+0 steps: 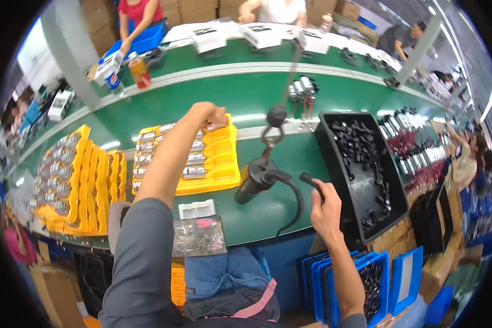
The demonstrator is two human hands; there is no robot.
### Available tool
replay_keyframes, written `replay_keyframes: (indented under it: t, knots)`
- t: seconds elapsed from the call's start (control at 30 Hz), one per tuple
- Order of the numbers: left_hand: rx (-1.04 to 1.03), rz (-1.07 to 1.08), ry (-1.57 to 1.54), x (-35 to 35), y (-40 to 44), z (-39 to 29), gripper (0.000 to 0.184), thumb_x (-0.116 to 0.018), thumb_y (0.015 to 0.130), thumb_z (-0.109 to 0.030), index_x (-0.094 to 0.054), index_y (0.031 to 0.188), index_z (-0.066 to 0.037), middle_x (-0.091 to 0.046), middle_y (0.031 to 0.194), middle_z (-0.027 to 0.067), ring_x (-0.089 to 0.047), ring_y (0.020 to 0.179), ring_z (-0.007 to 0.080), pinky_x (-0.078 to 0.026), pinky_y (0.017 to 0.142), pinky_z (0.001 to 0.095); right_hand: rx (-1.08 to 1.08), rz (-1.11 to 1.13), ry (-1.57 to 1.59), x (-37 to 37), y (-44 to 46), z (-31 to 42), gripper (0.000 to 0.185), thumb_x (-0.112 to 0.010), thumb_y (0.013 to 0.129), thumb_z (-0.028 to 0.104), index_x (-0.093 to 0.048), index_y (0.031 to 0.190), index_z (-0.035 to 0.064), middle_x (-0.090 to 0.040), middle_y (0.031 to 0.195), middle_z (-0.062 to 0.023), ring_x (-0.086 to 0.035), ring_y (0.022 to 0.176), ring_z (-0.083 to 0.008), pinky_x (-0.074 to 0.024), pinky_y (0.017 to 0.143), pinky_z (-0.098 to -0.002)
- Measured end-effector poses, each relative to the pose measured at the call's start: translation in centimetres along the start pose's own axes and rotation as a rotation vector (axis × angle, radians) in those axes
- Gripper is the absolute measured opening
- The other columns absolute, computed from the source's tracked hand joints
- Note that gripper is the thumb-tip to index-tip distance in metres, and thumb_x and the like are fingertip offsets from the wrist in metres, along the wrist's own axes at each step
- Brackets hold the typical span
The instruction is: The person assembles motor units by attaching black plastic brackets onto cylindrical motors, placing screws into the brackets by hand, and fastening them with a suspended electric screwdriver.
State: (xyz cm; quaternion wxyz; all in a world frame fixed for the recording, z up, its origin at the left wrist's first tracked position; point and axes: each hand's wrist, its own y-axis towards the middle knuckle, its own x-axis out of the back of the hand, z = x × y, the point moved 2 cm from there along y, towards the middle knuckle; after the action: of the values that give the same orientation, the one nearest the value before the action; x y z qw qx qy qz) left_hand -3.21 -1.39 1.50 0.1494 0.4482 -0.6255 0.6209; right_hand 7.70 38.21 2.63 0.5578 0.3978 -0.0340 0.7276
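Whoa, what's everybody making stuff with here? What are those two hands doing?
The person's left hand is reaching to the far edge of a yellow tray that holds silver parts; I can't tell if it grips one. The right hand holds a small black piece beside a black bin of other black pieces. A black tool hangs between the hands. Other people are across the green bench.
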Motion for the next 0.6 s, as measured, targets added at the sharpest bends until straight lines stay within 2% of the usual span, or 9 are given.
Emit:
replay_keyframes:
  t: [0.07,0.23,0.27,0.4,0.43,0.47,0.5,0.57,0.6]
  knots:
    - [-0.026,0.027,0.042,0.1,-0.3,0.1,0.052,-0.047,0.083,-0.036,-0.054,0.123,-0.003,-0.062,0.106,0.0175,-0.064,0.080,0.0270,-0.053,0.072,0.0400,0.025,0.022,0.046,-1.1,0.1,0.3,0.020,-0.054,0.088,0.004,-0.060,0.106,-0.0025,-0.056,0.083,-0.0153,-0.055,0.070,-0.0277,-0.0439,0.064,-0.0350]
    - [-0.050,0.026,-0.060,-0.3,2.3,1.9,0.059,-0.040,0.088,-0.044,-0.042,0.132,-0.006,-0.057,0.105,0.0148,-0.058,0.075,0.0243,-0.047,0.069,0.0446,-0.032,0.088,0.142,-3.0,0.3,0.7,0.019,-0.056,0.089,0.008,-0.061,0.104,-0.0026,-0.055,0.077,-0.0118,-0.052,0.065,-0.0213,-0.0417,0.061,-0.0312]
    - [-0.039,0.023,-0.049,-0.6,2.9,2.1,0.053,-0.038,0.092,-0.046,-0.037,0.130,-0.009,-0.053,0.091,0.0105,-0.051,0.061,0.0174,-0.046,0.062,0.0390,-0.055,0.101,0.151,-3.3,0.4,0.8,0.019,-0.056,0.089,0.009,-0.061,0.104,-0.0027,-0.055,0.076,-0.0120,-0.053,0.066,-0.0213,-0.0421,0.062,-0.0313]
    - [-0.026,-0.185,-0.008,-1.7,1.6,1.3,0.059,-0.042,0.090,-0.046,-0.040,0.133,-0.006,-0.060,0.113,0.0150,-0.062,0.093,0.0257,-0.050,0.078,0.0429,0.053,0.046,0.228,-9.3,5.3,-2.8,0.018,-0.053,0.088,0.006,-0.056,0.104,-0.0014,-0.057,0.072,-0.0047,-0.051,0.063,-0.0096,-0.0415,0.056,-0.0264]
    - [-0.027,-0.281,0.020,-2.2,1.3,0.8,0.061,-0.043,0.089,-0.047,-0.041,0.134,-0.006,-0.061,0.118,0.0148,-0.062,0.102,0.0271,-0.051,0.082,0.0431,-0.083,0.126,0.177,-10.9,7.7,-2.1,0.013,-0.054,0.087,0.005,-0.057,0.098,-0.0009,-0.059,0.074,-0.0052,-0.052,0.061,-0.0121,-0.0423,0.056,-0.0293]
    - [0.030,-0.322,0.005,-2.6,1.2,0.6,0.060,-0.045,0.088,-0.047,-0.046,0.131,-0.007,-0.060,0.121,0.0141,-0.060,0.107,0.0272,-0.050,0.085,0.0428,0.078,0.026,0.358,-13.1,9.4,-2.8,0.013,-0.057,0.087,0.011,-0.059,0.090,-0.0014,-0.061,0.075,-0.0076,-0.058,0.067,-0.0172,-0.0461,0.062,-0.0331]
    - [0.084,-0.365,-0.007,-2.9,1.0,0.3,0.058,-0.047,0.087,-0.048,-0.050,0.129,-0.007,-0.059,0.123,0.0135,-0.059,0.111,0.0272,-0.050,0.088,0.0426,-0.016,0.164,0.262,-14.4,11.5,-3.1,0.025,-0.062,0.086,0.021,-0.062,0.092,-0.0029,-0.065,0.080,-0.0131,-0.063,0.079,-0.0224,-0.0484,0.073,-0.0363]
    - [0.167,-0.467,-0.022,-3.5,-0.6,-0.7,0.050,-0.053,0.084,-0.047,-0.065,0.114,-0.008,-0.062,0.120,0.0117,-0.060,0.110,0.0276,-0.050,0.090,0.0404,-0.241,0.151,0.139,-17.6,14.4,-1.7,0.039,-0.066,0.084,0.033,-0.064,0.097,-0.0040,-0.067,0.084,-0.0188,-0.064,0.085,-0.0241,-0.0480,0.078,-0.0366]
    - [0.170,-0.489,-0.006,-3.9,-0.8,-1.1,0.050,-0.055,0.083,-0.047,-0.066,0.112,-0.008,-0.063,0.118,0.0119,-0.061,0.109,0.0277,-0.050,0.089,0.0401,-0.198,0.176,0.119,-19.4,15.6,-1.8,0.043,-0.066,0.083,0.035,-0.064,0.098,-0.0048,-0.067,0.086,-0.0205,-0.064,0.085,-0.0250,-0.0478,0.078,-0.0373]
